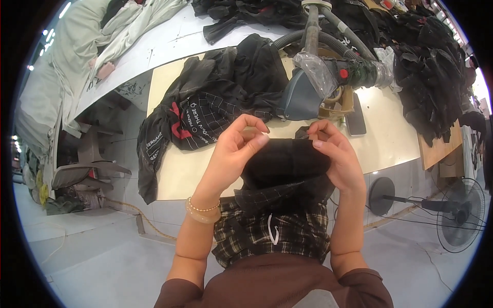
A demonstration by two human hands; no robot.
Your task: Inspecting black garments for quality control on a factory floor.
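Note:
A piece of black cloth (285, 161) is stretched between my two hands above the table's near edge, its lower part with thin pale grid lines hanging over my lap. My left hand (240, 143) pinches the cloth's upper left corner between thumb and fingertips. The upper right corner is gripped by my right hand (335, 149) in the same way, with a dark scrap of fabric showing beside its fingers. Left of the hands, a black garment (226, 77) with white lettering and a red print lies crumpled on the cream table (179, 174).
Beyond my hands stands a grey hood (303, 97) with a plastic-wrapped hose (352, 38). A dark phone (355, 117) lies right of it. Black clothes (429, 84) are heaped at the far right. A fan (459, 215) stands on the floor at right; pale cloth (56, 82) drapes at left.

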